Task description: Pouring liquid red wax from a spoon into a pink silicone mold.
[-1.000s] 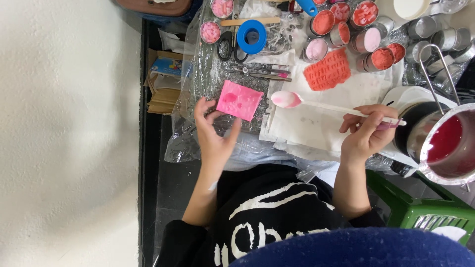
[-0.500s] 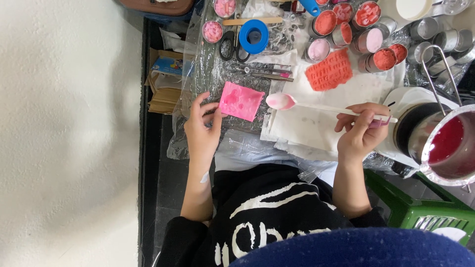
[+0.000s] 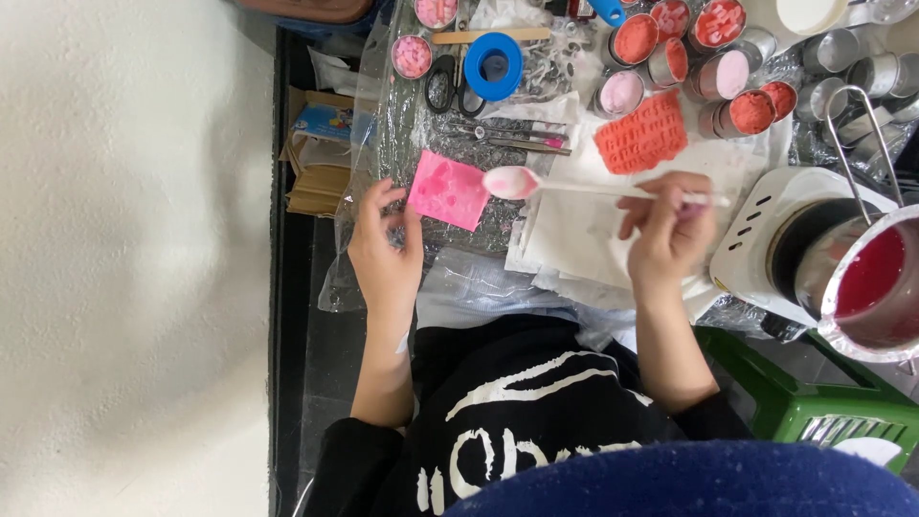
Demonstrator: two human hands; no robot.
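Left hand [image 3: 385, 251], fingers loosely curled, steadies the near corner of the pink silicone mould [image 3: 450, 190]: soft, floppy, best held by its edge. Right hand [image 3: 670, 225] pinches the white spoon [image 3: 574, 186] by its handle, its pink-filled bowl beside the mould's right edge, closer than half a second earlier. Beyond the mould: blue tape roll [image 3: 494, 65].

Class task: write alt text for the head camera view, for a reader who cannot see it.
Seen from above, a person's right hand holds a long spoon with its pink-coated bowl beside a pink square mould, which the left hand steadies at its edge. Small tins of pink and red material crowd the plastic-covered table, and a pot of red liquid sits at the right.
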